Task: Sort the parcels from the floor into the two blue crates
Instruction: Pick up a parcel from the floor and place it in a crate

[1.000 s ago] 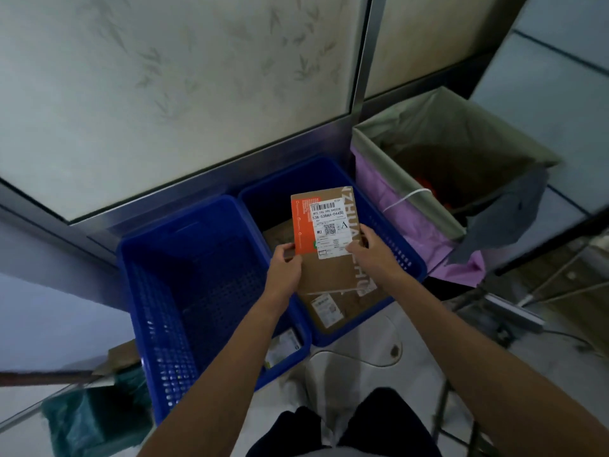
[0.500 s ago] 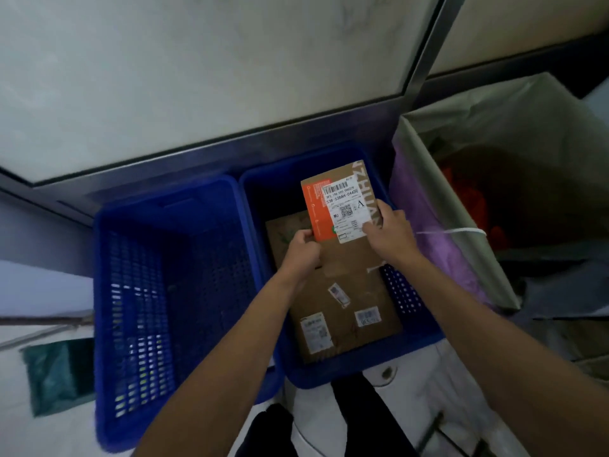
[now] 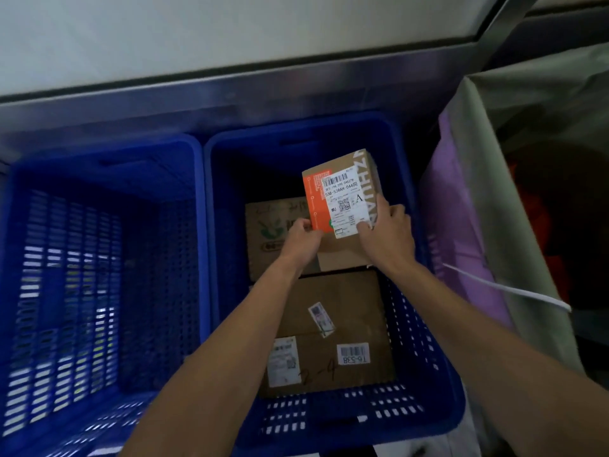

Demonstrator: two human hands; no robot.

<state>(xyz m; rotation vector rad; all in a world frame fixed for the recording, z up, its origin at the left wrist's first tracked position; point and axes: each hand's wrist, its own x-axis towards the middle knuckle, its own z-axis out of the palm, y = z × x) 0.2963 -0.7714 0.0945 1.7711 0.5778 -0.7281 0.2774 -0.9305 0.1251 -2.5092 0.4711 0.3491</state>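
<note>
The left blue crate (image 3: 99, 258) stands at your 9 o'clock, wall to wall with the right blue crate (image 3: 329, 423). Your left hand (image 3: 301, 240) pinches the near-left corner of the parcel (image 3: 342, 196), and your right hand (image 3: 387, 235) grips its near-right edge. Each grip is closed on it and equally near.

The parcel runs from both hands toward 12 o'clock, its long axis tipped slightly to 1, and is held over the right crate's far half. Beneath it lie a printed carton (image 3: 273, 232) and, at 6 o'clock, a flat carton (image 3: 336, 324). The dark gap at 12 o'clock looks like the room left.
</note>
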